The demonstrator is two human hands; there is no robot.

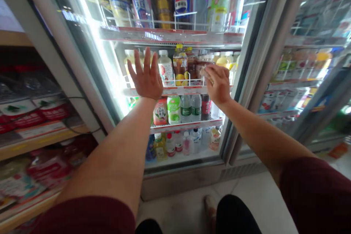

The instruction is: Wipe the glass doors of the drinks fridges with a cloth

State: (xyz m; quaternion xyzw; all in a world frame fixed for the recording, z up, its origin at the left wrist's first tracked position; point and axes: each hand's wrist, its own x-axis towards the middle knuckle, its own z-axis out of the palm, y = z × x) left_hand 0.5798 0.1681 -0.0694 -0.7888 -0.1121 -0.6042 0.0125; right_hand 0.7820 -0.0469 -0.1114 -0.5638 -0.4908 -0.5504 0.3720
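My left hand (pixel 148 76) is raised with its fingers spread, palm against or just short of the glass door (pixel 164 155) of a drinks fridge. Behind it show a white-capped tea bottle (pixel 165 67) and other pale bottles. To the right, my right hand (pixel 218 83) is closed, its fingers bent toward the glass. A small pale, crumpled-looking patch shows at its fingertips; I cannot make out whether this is a held thing or a reflection. Dark tea bottles with yellow caps (pixel 180 62) stand on the shelf between my hands, behind the glass.
Inside the fridge, a top shelf (pixel 170 36) carries large bottles, among them a Pepsi bottle (pixel 181 2). Lower shelves hold several smaller bottles. On the left is a rack (pixel 41 140) of packaged goods. Another glass-doored fridge (pixel 296 80) stands to the right. Tiled floor (pixel 186 204) lies below.
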